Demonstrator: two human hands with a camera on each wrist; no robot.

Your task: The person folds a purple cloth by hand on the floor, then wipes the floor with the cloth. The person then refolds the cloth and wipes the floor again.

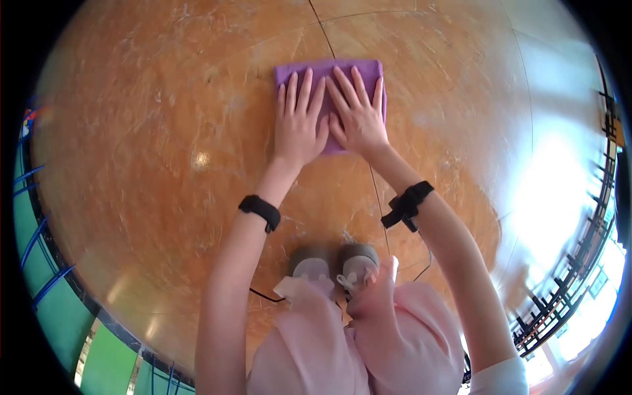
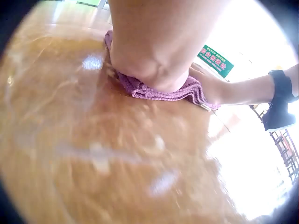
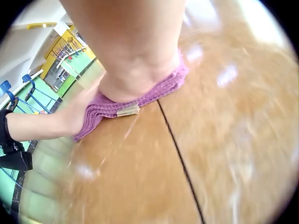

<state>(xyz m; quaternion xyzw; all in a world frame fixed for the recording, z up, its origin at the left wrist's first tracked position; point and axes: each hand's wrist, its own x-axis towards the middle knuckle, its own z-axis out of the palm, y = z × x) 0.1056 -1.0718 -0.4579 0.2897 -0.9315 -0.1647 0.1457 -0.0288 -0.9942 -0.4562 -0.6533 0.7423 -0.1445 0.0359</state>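
Observation:
A folded purple cloth [image 1: 329, 68] lies flat on the glossy brown floor. My left hand [image 1: 299, 125] presses on its left half, fingers straight and slightly spread. On the right half rests my right hand [image 1: 361, 118], its fingers straight too, with the thumbs close together in the middle. In the left wrist view the stacked layers of the cloth [image 2: 154, 94] show beneath the heel of the left hand. A pale label [image 3: 128, 111] sticks out of the cloth's near edge in the right wrist view.
Two shoes [image 1: 359, 260] stand on the floor [image 1: 164, 131] below the hands. Green tables with blue-legged chairs [image 3: 35, 88] line the left side. Dark racks [image 1: 559, 303] run along the right, beside bright glare. A green sign [image 2: 215, 60] hangs in the background.

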